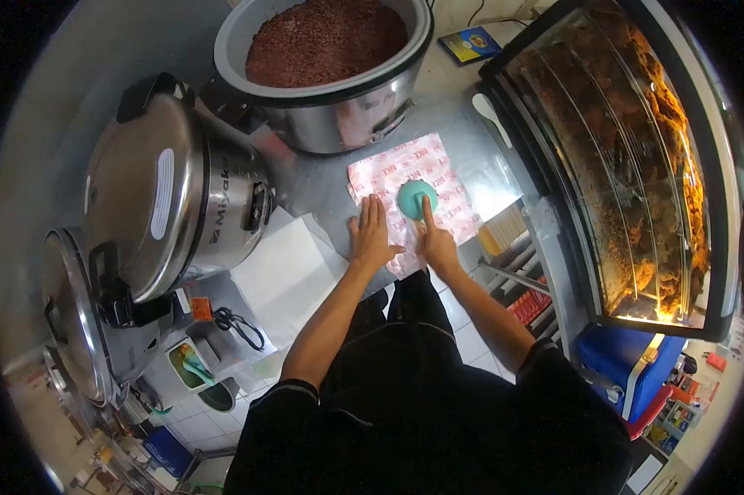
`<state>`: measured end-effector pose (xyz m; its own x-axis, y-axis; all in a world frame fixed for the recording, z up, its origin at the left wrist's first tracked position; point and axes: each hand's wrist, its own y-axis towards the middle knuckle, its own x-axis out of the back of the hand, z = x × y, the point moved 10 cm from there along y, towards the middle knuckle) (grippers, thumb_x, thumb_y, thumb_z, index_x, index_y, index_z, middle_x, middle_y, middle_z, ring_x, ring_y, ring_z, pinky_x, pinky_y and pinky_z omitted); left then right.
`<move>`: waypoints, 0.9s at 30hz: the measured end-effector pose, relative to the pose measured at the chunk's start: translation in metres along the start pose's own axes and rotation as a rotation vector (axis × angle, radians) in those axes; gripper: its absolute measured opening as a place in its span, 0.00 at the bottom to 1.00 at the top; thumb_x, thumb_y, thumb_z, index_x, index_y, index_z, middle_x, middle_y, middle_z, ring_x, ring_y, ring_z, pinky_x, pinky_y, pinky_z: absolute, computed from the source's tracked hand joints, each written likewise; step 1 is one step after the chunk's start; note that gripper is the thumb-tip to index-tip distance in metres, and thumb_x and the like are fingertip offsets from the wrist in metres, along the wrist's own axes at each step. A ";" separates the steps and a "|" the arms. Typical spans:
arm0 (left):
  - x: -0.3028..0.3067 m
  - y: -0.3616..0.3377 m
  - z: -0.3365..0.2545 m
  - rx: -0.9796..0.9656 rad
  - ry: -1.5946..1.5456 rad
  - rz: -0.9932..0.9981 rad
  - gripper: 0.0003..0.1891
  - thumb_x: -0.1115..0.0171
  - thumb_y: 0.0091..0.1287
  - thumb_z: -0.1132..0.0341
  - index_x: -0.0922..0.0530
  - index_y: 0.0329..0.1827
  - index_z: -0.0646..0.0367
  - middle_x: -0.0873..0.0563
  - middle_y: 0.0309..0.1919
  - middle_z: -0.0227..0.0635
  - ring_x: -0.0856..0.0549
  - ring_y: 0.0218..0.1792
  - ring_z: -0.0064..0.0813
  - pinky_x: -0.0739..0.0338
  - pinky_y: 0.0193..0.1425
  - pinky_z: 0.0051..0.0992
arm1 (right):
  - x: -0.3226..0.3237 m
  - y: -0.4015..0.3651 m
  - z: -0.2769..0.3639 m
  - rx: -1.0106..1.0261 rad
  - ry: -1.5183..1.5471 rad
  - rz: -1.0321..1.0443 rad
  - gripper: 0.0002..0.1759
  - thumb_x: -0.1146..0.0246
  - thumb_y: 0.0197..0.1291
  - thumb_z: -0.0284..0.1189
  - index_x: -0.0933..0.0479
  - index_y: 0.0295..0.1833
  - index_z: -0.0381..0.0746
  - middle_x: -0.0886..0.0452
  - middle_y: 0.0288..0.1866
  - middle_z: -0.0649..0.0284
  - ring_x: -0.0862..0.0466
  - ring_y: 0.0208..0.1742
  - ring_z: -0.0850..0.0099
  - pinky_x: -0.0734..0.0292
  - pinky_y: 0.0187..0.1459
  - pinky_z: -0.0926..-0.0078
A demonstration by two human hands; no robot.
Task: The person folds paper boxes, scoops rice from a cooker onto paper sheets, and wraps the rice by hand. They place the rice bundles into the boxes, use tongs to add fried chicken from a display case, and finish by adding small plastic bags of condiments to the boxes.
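A pink-and-white printed wrapper sheet (pixel 405 169) lies flat on the steel counter (pixel 322 186). A small round teal mould (pixel 413 198) sits on it. My left hand (pixel 372 235) rests flat, fingers together, on the wrapper's near left edge beside the mould. The index finger of my right hand (pixel 434 239) is stretched out and touches the mould; the other fingers are curled.
An open rice cooker (pixel 327 70) full of reddish-brown rice stands behind the wrapper. A shut silver cooker (pixel 170 198) is at the left, white paper sheets (pixel 285 276) near it. A glass warmer case (pixel 628 157) with fried food fills the right. A white rice paddle (pixel 492 115) lies by it.
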<state>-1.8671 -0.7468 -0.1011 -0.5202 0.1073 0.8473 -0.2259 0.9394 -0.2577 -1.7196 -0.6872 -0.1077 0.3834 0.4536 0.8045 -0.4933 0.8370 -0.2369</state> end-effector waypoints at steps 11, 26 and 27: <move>-0.005 -0.006 0.006 -0.006 0.042 0.000 0.69 0.17 0.43 0.42 0.51 0.82 0.66 0.51 0.84 0.46 0.53 0.84 0.40 0.46 0.76 0.58 | 0.014 -0.020 0.001 0.185 0.109 -0.061 0.51 0.41 0.61 0.24 0.58 0.86 0.54 0.18 0.26 0.42 0.17 0.27 0.45 0.24 0.33 0.47; 0.020 -0.018 0.005 -0.041 -0.070 -0.262 0.59 0.18 0.47 0.47 0.40 0.78 0.65 0.40 0.78 0.52 0.43 0.80 0.47 0.41 0.72 0.55 | 0.062 -0.018 0.026 0.189 0.229 -0.292 0.48 0.40 0.63 0.22 0.54 0.85 0.48 0.16 0.35 0.43 0.15 0.32 0.46 0.22 0.39 0.51; 0.029 -0.038 0.007 -0.028 -0.139 -0.399 0.53 0.18 0.48 0.49 0.36 0.75 0.65 0.35 0.75 0.52 0.38 0.77 0.49 0.39 0.71 0.54 | 0.062 -0.020 0.049 0.304 0.261 -0.294 0.47 0.40 0.63 0.22 0.52 0.85 0.48 0.17 0.37 0.42 0.15 0.34 0.47 0.22 0.39 0.51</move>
<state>-1.8793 -0.7815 -0.0704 -0.5030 -0.3100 0.8068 -0.4105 0.9071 0.0926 -1.7239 -0.6911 -0.0260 0.7043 0.3054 0.6408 -0.5250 0.8317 0.1807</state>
